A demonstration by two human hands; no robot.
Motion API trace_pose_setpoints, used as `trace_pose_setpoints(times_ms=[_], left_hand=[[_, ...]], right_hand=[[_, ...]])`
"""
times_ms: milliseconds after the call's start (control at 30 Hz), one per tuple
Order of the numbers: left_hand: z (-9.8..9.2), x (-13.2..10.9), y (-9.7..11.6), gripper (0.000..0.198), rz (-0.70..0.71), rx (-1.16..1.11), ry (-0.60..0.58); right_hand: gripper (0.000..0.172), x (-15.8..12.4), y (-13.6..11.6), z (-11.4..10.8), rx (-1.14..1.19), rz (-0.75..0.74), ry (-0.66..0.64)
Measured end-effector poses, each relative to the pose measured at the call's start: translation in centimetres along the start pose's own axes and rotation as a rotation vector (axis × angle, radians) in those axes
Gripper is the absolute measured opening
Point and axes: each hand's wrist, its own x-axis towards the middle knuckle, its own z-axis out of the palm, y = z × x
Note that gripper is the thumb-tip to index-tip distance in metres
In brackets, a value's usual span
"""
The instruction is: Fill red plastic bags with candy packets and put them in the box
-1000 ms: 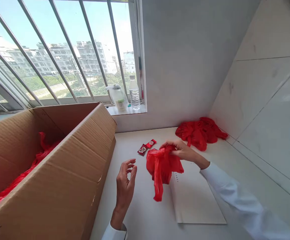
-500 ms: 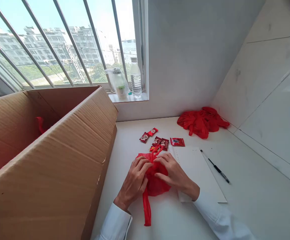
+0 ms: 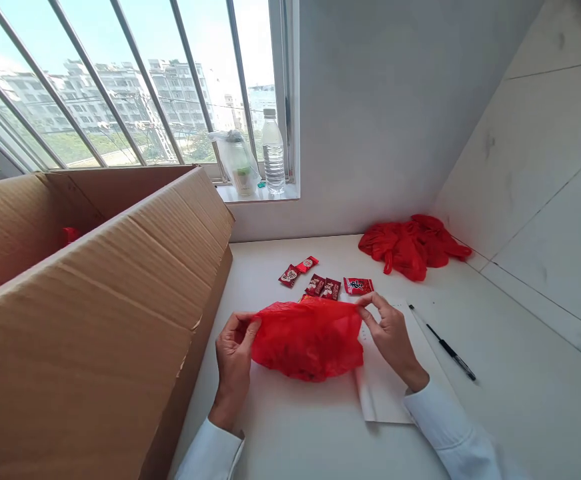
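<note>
A thin red plastic bag is stretched sideways over the white table. My left hand pinches its left end between thumb and fingers. The right end is pinched by my right hand, above a sheet of white paper. Dark shapes show faintly through the bag's lower part; I cannot make out what they are. Just beyond it lie small dark red packets, two more packets to their left, and a bright red packet to the right. The bag partly hides an orange packet.
A large open cardboard box stands on the left, with something red inside. A heap of red plastic bags lies at the back right against the wall. A black pen rests right of the paper. A water bottle stands on the windowsill.
The red bag was bunched up under both hands, with its handles showing. Now my hands have moved apart and hold it spread wide between them.
</note>
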Motion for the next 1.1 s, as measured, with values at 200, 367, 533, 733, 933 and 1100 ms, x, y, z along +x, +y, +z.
trace_pose_setpoints(times_ms=[200, 367, 533, 733, 933, 1100], left_hand=[[-0.2, -0.5, -0.3, 0.025, 0.142, 0.077, 0.149], [0.8, -2.1, 1.5, 0.051, 0.863, 0.747, -0.058], [1.1, -2.0, 1.7, 0.042, 0.795, 0.841, -0.13], [0.7, -2.0, 2.0, 0.019, 0.505, 0.521, -0.158], [1.0, -2.6, 3.0, 0.013, 0.182, 0.154, -0.069], [1.3, -2.3, 2.9, 0.011, -0.031, -0.177, 0.072]], right_hand=[[0.013, 0.3, 0.7, -1.2, 0.087, 0.026, -0.065], [0.046, -0.2, -3.8, 0.9, -0.073, -0.275, -0.229], [0.037, 0.4, -6.2, 4.3, -0.223, -0.373, -0.309], [0.023, 0.7, -6.5, 4.0, -0.148, -0.314, -0.213], [0.014, 2.5, -6.8, 1.0, -0.101, -0.098, -0.281], [0.016, 3.8, -6.7, -1.8, -0.039, 0.026, -0.346]])
